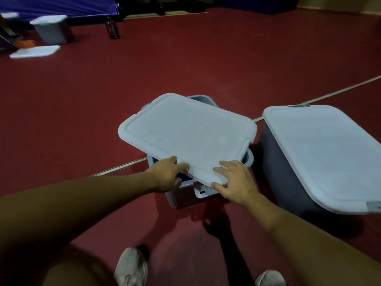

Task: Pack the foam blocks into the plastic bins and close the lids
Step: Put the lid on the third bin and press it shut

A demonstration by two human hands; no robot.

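Observation:
A grey plastic bin [181, 195] stands on the red floor in front of me. A pale blue-white lid [185, 133] lies skewed across its top, turned so the bin's corners stick out. My left hand [165, 174] grips the lid's near edge, thumb on top and fingers below. My right hand [235, 182] holds the near right part of the same edge, fingers spread on top and thumb under the rim. To the right stands a second grey bin [288, 182] with its lid [323, 153] on. The foam blocks are hidden inside.
At the far left stand another lidded bin [51, 32] and a loose lid [35, 51] flat on the floor, with something orange [25, 43] beside them. A dark bottle [112, 27] stands further back. A pale line [309, 99] crosses the floor. My shoes [132, 267] show at the bottom.

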